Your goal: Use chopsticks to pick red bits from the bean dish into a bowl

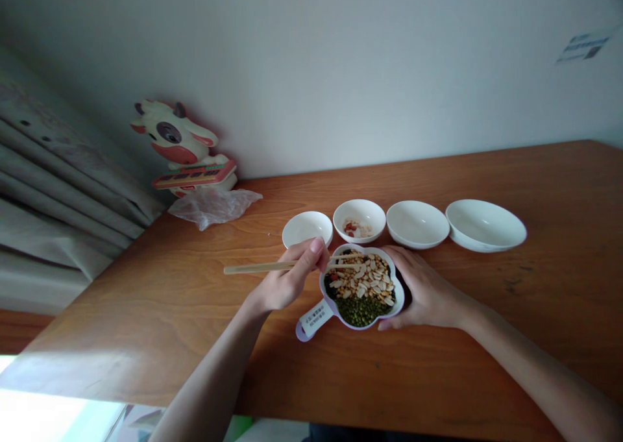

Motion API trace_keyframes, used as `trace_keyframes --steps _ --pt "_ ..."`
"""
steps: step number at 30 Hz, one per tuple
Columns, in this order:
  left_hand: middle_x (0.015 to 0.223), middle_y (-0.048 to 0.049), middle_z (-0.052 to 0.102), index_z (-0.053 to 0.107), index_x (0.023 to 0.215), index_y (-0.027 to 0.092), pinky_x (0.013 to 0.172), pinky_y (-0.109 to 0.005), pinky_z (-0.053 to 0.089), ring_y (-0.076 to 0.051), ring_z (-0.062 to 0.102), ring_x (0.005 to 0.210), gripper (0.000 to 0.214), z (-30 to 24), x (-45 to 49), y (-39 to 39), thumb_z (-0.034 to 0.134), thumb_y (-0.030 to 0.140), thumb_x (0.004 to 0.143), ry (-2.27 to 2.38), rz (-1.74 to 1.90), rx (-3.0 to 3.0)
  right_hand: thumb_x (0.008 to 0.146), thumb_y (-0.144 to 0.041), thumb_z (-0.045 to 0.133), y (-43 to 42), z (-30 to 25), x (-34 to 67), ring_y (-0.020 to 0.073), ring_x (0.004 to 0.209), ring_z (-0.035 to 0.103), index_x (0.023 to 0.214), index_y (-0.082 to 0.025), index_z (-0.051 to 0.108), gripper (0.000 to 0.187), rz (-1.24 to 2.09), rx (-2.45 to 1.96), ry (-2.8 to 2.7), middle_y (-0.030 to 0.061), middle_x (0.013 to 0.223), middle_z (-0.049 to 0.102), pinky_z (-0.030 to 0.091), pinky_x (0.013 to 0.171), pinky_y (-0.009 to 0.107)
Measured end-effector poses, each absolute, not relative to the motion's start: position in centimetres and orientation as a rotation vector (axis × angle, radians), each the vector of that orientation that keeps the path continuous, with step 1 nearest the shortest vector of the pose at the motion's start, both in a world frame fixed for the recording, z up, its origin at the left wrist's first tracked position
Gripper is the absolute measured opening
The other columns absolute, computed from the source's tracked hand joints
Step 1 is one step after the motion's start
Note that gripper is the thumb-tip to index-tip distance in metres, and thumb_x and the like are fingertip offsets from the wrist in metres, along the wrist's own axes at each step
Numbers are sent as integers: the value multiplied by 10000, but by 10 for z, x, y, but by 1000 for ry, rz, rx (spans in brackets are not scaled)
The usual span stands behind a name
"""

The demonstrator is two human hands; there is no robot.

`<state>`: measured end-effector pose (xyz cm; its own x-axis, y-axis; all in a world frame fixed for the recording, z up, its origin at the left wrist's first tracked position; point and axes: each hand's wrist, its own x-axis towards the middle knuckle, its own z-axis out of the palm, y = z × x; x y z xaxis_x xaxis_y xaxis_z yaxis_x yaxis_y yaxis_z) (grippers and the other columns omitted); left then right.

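Two chopsticks [260, 267] run crosswise, pointing right.

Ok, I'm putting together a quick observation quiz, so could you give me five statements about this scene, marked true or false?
1. The left hand holds the chopsticks. True.
2. The rightmost white bowl contains pale and red pieces. False: the second bowl from the left does.
3. The right hand holds the side of the purple-rimmed container. True.
4. The container's handle points toward the wall. False: the handle points left and toward the person.
5. A clear plastic bag lies by the cow toy. True.
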<state>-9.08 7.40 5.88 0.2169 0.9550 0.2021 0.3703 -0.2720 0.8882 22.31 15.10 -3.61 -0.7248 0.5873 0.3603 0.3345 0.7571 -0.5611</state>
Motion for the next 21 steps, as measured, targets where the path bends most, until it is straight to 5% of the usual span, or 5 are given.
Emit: trace_keyframes --steps 4,21 --pt "699 -10 518 458 682 224 730 -337 446 -175 474 688 728 60 -90 76 343 758 1162 1234 1047 1775 603 -826 1007 151 -36 223 523 1441 615 1727 -321 349 1397 640 -713 -2433 205 1598 603 503 1223 745" --pt "767 6 512 522 789 212 703 -304 432 -163 472 718 647 54 -91 78 359 690 1193 1199 1015 1827 623 -833 994 151 -36 222 522 1469 595 1712 -289 343 1381 619 -690 -2446 229 1610 587 492 1233 746"
